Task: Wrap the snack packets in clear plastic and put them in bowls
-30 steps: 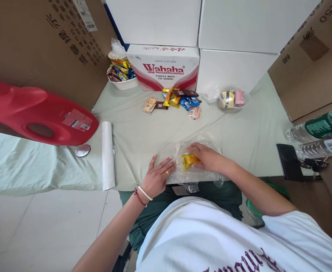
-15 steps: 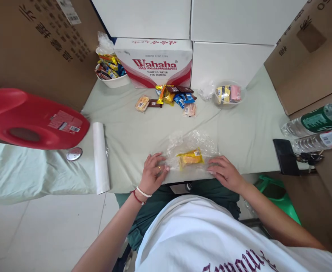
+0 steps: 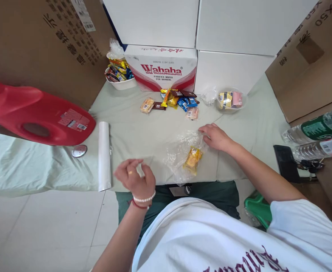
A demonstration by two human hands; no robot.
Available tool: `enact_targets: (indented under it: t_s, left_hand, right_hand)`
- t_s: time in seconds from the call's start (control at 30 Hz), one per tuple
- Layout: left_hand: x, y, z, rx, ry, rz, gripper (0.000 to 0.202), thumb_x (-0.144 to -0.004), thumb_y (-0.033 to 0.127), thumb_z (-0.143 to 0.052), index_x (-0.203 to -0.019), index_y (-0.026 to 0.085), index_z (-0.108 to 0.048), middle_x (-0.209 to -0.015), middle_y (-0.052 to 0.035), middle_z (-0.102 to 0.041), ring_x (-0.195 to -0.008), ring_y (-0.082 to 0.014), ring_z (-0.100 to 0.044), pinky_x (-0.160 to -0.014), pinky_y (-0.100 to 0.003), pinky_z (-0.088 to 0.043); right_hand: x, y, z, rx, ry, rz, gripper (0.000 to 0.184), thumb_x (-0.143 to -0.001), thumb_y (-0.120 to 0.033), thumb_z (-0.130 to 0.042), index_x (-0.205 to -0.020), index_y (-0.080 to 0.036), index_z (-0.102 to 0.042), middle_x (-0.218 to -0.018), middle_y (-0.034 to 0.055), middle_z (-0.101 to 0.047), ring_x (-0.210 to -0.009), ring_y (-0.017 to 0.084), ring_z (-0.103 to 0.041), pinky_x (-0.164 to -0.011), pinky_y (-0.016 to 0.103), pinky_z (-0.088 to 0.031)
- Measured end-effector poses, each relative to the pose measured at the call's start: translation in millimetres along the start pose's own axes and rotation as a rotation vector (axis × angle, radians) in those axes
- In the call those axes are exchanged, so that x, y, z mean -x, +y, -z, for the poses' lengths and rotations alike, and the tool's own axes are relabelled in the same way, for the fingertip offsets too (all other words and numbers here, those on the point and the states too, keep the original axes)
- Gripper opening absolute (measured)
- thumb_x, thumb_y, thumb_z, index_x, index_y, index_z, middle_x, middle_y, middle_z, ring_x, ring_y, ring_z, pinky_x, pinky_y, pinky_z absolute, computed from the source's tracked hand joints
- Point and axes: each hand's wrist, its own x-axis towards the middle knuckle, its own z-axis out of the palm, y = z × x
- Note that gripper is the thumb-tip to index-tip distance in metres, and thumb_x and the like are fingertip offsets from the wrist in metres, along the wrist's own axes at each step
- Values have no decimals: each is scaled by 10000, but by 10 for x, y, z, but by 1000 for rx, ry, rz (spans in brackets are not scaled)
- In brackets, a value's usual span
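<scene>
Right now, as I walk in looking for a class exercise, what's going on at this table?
A person in a white shirt has a clear plastic sheet laid out, with a yellow snack packet on it. The right hand is at the sheet's far right edge; whether it grips is unclear. The left hand, blurred and seemingly empty, is between the sheet and a white roll.

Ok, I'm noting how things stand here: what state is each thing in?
Plastic film: crumpled, partly spread
Yellow-wrapped snack: wrapped, lying on the film
White roll: wound, lying flat
White tub: open, filled with small packs
Clear bowl: holding snack packs
Left hand: raised, fingers loosely curled
Right hand: fingertips at the film's edge, grip unclear
</scene>
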Motion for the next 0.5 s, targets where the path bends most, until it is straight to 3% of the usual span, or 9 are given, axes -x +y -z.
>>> enact_targets:
  t_s: [0.07, 0.17, 0.3, 0.37, 0.43, 0.5]
  left_hand:
    - [174, 159, 235, 50, -41, -113, 175, -906, 226, -574, -1080, 228, -596, -1062, -123, -600, -1070, -307, -607, -1003, -565, -454]
    - [437, 425, 352, 127, -277, -257, 322, -911, 344, -628, -1213, 263, -553, -1092, -115, -640, -1081, -310, -623, -1007, -549, -446]
    - [629, 615, 62, 103, -463, -233, 609, -900, 583, -636, -1348, 187, -518, -1310, -204, -623, -1312, -377, -545, -1115, -597, -384]
    - [618, 544, -157, 93, -491, -154, 411, -937, 504, -608, -1208, 195, -616, -1278, -184, -651, -1361, -377, -519, -1149, -624, -357]
    - [523, 358, -344, 121, -513, -77, 175, -976, 363, -545, -941, 238, -662, -1085, -109, -701, -1289, -331, -578, -1111, -591, -422]
    - [350, 109, -467, 128, -478, -19, 198, -976, 347, -540, -857, 235, -654, -1001, -92, -689, -1225, -311, -605, -1076, -555, -474]
  right_hand:
    - [-189, -77, 22, -7, -16, 44, 479, -867, -64, -498, -1305, -143, -675, -1240, 121, -699, -1114, 279, -584, -1026, 377, -443]
    - [-386, -165, 41, 11, -2, 85, 476, -855, -62, -517, -1292, -142, -690, -1255, 131, -687, -1126, 289, -564, -1009, 380, -442]
    - [-457, -149, 67, -6, 2, 163, 355, -918, -158, -546, -1228, -146, -719, -1248, 137, -694, -1126, 285, -575, -1036, 402, -427]
    - [-433, -86, 79, -20, -9, 170, 320, -950, -208, -539, -1205, -147, -724, -1215, 132, -712, -1100, 274, -602, -1032, 400, -430]
    - [-403, -16, 87, -14, -43, 160, 302, -962, -218, -530, -1176, -152, -732, -1172, 118, -734, -1067, 260, -630, -1013, 382, -437]
    - [-396, 26, 84, 9, -82, 143, 282, -963, -207, -524, -1135, -161, -742, -1137, 105, -752, -1043, 253, -646, -987, 362, -443]
